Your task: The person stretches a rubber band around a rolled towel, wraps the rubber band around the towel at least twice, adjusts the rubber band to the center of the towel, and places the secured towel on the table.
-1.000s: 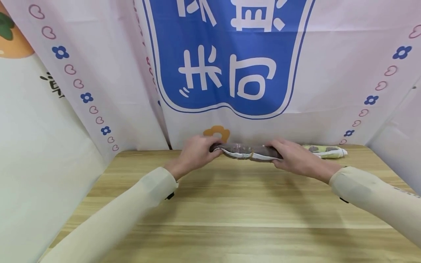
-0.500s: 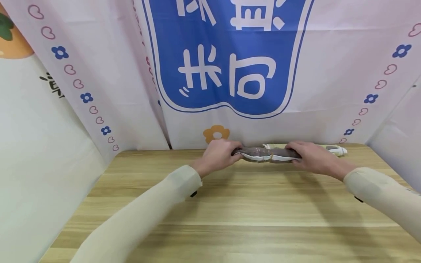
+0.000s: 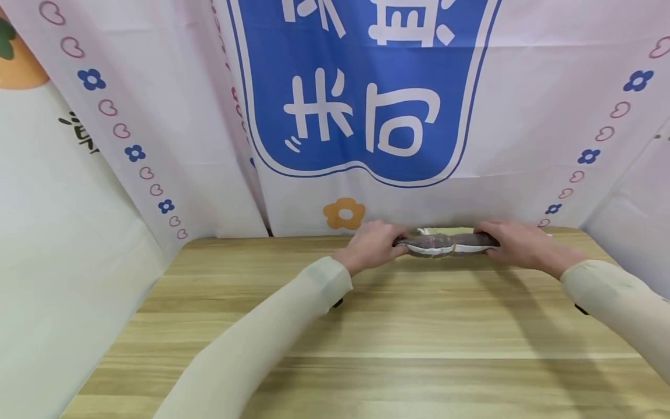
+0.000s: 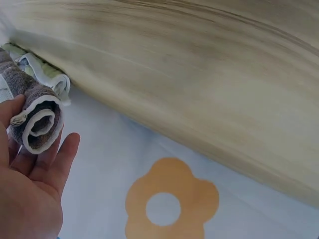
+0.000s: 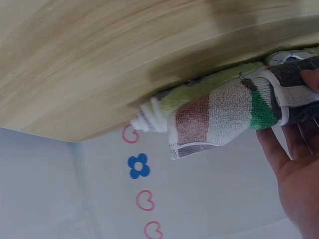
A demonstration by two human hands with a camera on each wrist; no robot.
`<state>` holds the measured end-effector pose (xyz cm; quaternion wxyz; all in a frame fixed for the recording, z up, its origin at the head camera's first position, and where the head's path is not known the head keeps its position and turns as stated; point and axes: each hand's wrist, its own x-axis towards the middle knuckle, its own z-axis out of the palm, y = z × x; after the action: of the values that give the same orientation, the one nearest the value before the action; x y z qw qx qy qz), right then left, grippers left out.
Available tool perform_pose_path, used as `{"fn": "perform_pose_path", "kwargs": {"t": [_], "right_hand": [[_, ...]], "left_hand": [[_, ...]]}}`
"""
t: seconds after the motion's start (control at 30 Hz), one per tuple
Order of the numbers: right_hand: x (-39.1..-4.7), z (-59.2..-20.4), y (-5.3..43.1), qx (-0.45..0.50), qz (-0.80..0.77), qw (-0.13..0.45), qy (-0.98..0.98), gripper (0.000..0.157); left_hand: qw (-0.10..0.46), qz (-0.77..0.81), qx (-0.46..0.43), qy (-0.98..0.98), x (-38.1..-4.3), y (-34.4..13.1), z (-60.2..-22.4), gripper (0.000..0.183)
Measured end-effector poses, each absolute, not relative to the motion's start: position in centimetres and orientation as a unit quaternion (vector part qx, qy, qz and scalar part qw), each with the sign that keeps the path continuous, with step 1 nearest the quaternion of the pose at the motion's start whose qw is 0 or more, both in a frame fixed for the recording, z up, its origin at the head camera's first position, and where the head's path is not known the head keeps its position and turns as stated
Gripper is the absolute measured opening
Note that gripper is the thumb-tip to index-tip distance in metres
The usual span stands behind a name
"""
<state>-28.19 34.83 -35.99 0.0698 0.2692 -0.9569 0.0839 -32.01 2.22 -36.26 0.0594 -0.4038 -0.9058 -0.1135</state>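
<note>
A rolled-up towel (image 3: pixel 442 245), grey-brown with a white edge along its front, is gripped at both ends near the back of the table. My left hand (image 3: pixel 374 244) holds its left end, where the left wrist view shows the spiral of the roll, thumb on one side and fingers on the other. At the right end, my right hand (image 3: pixel 523 244) grips the roll. In the right wrist view a loose towel end with brown, white and green blocks (image 5: pixel 229 114) sticks out past that hand. Behind it lies a second rolled towel (image 5: pixel 204 92), yellow-green, mostly hidden in the head view.
The wood-grain table (image 3: pixel 366 349) ends at a back edge against a hanging white cloth (image 3: pixel 303 203) with a blue panel and an orange flower. More printed cloth (image 3: pixel 104 174) hangs along the left side and the right.
Both hands have moved to the right along the back of the table, carrying the rolled towel. It now overlaps most of the yellow-green towel, which showed more to its right before.
</note>
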Motion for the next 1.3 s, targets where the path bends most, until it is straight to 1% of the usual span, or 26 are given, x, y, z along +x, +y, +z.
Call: {"fn": "perform_pose_path", "kwargs": {"t": [0.3, 0.47, 0.73, 0.97, 1.3], "right_hand": [[-28.0, -36.9, 36.8, 0.255, 0.080, 0.056, -0.962, 0.033], [-28.0, -37.2, 37.8, 0.247, 0.079, 0.049, -0.965, 0.031], [-28.2, -37.8, 39.1, 0.227, 0.073, 0.033, -0.970, 0.041], [-28.5, -38.2, 39.1, 0.224, 0.066, 0.023, -0.972, 0.043], [-28.3, -37.9, 39.4, 0.222, 0.057, 0.011, -0.973, 0.044]], "left_hand": [[0.025, -0.148, -0.397, -0.906, -32.2, 4.6, -37.9, 0.020], [0.032, -0.147, -0.393, -0.907, -32.4, 5.9, -38.4, 0.016], [0.030, -0.135, -0.390, -0.911, -32.7, 7.8, -39.2, 0.013], [0.027, -0.114, -0.369, -0.922, -32.8, 8.3, -39.5, 0.016], [0.003, -0.115, -0.365, -0.924, -32.5, 8.7, -39.6, 0.022]]}}
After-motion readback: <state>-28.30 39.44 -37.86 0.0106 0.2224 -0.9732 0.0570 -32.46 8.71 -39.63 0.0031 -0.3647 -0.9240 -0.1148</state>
